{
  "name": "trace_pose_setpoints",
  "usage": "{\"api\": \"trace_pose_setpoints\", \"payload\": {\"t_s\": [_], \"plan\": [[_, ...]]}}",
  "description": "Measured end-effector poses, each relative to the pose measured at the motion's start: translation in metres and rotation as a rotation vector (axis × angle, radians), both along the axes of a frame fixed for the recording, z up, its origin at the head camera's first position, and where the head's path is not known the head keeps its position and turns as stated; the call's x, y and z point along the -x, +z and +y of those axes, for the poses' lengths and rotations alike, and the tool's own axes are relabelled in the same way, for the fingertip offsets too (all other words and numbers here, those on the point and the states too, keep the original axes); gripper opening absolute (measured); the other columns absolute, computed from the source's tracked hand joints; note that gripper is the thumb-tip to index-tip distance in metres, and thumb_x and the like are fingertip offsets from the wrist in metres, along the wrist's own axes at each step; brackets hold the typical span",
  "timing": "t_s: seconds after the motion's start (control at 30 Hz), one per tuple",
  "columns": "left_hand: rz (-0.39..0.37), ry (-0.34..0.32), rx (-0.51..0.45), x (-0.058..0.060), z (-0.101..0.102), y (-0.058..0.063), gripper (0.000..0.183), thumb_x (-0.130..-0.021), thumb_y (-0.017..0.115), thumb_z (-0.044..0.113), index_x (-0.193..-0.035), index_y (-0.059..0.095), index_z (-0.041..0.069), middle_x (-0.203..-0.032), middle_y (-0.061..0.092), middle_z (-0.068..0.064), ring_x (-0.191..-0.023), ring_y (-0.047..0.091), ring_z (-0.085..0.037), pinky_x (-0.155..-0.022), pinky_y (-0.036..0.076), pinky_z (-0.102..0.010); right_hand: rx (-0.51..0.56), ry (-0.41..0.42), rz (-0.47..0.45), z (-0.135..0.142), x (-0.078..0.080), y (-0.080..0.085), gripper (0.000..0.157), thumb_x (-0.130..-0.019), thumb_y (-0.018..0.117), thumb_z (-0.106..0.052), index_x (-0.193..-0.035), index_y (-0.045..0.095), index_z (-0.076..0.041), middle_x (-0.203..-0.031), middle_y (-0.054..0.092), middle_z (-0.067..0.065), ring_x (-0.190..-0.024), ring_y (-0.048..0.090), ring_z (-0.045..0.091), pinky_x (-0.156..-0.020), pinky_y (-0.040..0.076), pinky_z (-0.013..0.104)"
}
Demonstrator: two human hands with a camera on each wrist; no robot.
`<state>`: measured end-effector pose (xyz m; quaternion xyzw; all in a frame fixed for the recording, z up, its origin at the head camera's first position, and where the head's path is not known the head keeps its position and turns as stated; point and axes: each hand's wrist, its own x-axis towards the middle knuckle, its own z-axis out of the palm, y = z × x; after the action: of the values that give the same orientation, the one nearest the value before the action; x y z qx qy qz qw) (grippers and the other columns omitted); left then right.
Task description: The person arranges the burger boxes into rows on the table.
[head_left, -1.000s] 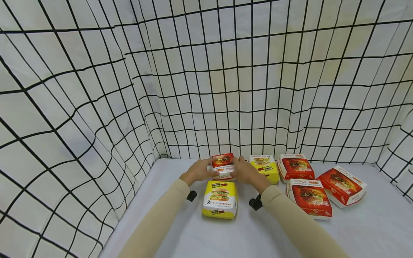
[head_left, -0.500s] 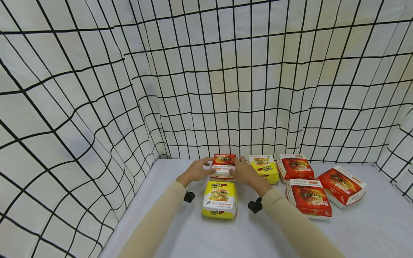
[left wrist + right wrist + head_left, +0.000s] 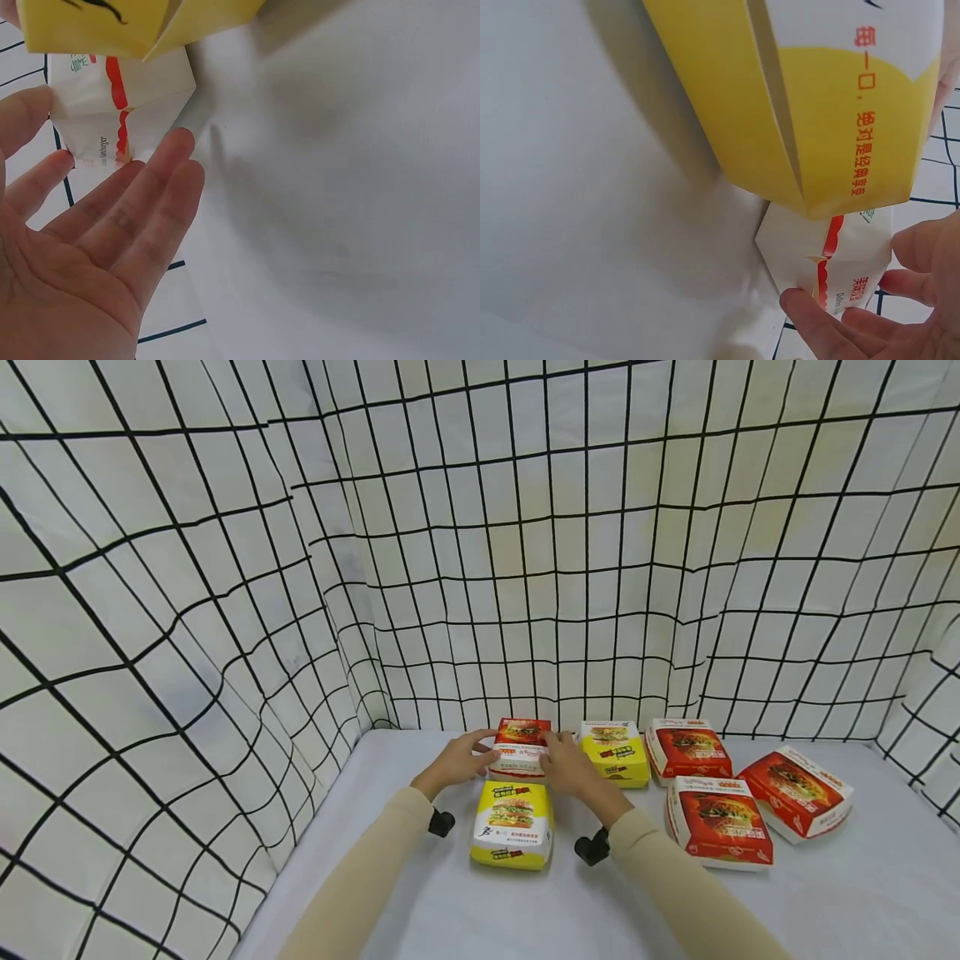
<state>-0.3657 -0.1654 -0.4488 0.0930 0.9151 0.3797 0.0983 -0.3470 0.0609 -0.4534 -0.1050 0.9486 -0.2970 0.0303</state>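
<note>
A red and white hamburger box (image 3: 521, 750) lies at the back of the table, between the two hands. My left hand (image 3: 454, 763) is at its left side; in the left wrist view, straight spread fingers (image 3: 124, 219) touch the box's white side wall (image 3: 150, 86). On the opposite side, my right hand (image 3: 572, 767) rests its extended fingertips (image 3: 799, 306) against the box, as the right wrist view shows. Just in front of it sits a yellow and white hamburger box (image 3: 512, 827), touched by neither hand.
Right of the hands stands another yellow box (image 3: 613, 753). Further right are three red boxes: one at the back (image 3: 687, 748), one in front (image 3: 718, 821) and a skewed one (image 3: 795, 793). Black netting (image 3: 495, 568) over white cloth borders the white table (image 3: 585, 910).
The red and white box has turned to face squarely forward and shifted slightly right. My left hand has loosened and its fingers have drawn back a little. The other boxes have stayed put.
</note>
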Motion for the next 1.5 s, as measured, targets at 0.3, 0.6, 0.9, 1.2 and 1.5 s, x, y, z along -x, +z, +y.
{"api": "trace_pose_setpoints", "payload": {"t_s": [0.3,0.6,0.9,1.2,1.5], "plan": [[0.004,0.000,-0.005,-0.0020,0.0031,-0.0021,0.056,-0.102,0.062,0.038,-0.154,0.046,0.022,-0.134,0.064,-0.020,-0.087,0.071,-0.023,-0.075,0.057,-0.031,0.015,-0.006,0.003,0.0014,-0.0025,-0.0032,0.053,-0.107,0.051,-0.024,-0.156,0.037,-0.007,-0.157,0.037,0.025,-0.124,0.056,0.036,-0.103,0.050,0.052],[0.012,-0.002,-0.004,-0.0006,0.0044,-0.0034,0.054,-0.102,0.062,0.037,-0.153,0.048,0.024,-0.133,0.065,-0.020,-0.085,0.072,-0.023,-0.073,0.056,-0.030,-0.051,-0.016,0.005,0.0025,-0.0010,-0.0040,0.053,-0.108,0.050,-0.025,-0.157,0.037,-0.009,-0.159,0.035,0.023,-0.113,0.059,0.034,-0.095,0.054,0.048],[0.008,-0.001,-0.003,0.0005,0.0044,-0.0048,0.054,-0.101,0.064,0.038,-0.152,0.049,0.025,-0.133,0.065,-0.020,-0.083,0.072,-0.022,-0.073,0.056,-0.030,-0.084,-0.016,0.015,0.0023,0.0005,-0.0043,0.054,-0.107,0.053,-0.024,-0.156,0.038,-0.008,-0.157,0.037,0.024,-0.105,0.060,0.032,-0.088,0.056,0.044],[0.008,0.000,-0.003,0.0013,0.0050,-0.0050,0.054,-0.102,0.063,0.038,-0.152,0.048,0.025,-0.131,0.066,-0.019,-0.086,0.072,-0.023,-0.074,0.056,-0.030,-0.067,-0.010,0.011,0.0031,-0.0009,-0.0024,0.054,-0.107,0.053,-0.025,-0.156,0.038,-0.008,-0.158,0.037,0.024,-0.110,0.059,0.033,-0.093,0.055,0.046],[-0.007,-0.004,0.000,0.0030,0.0035,-0.0048,0.055,-0.102,0.062,0.039,-0.153,0.047,0.026,-0.132,0.066,-0.019,-0.088,0.071,-0.023,-0.074,0.055,-0.030,-0.062,-0.012,-0.003,0.0035,-0.0014,-0.0003,0.055,-0.107,0.053,-0.026,-0.157,0.037,-0.008,-0.158,0.037,0.023,-0.114,0.059,0.033,-0.096,0.054,0.047]]}}
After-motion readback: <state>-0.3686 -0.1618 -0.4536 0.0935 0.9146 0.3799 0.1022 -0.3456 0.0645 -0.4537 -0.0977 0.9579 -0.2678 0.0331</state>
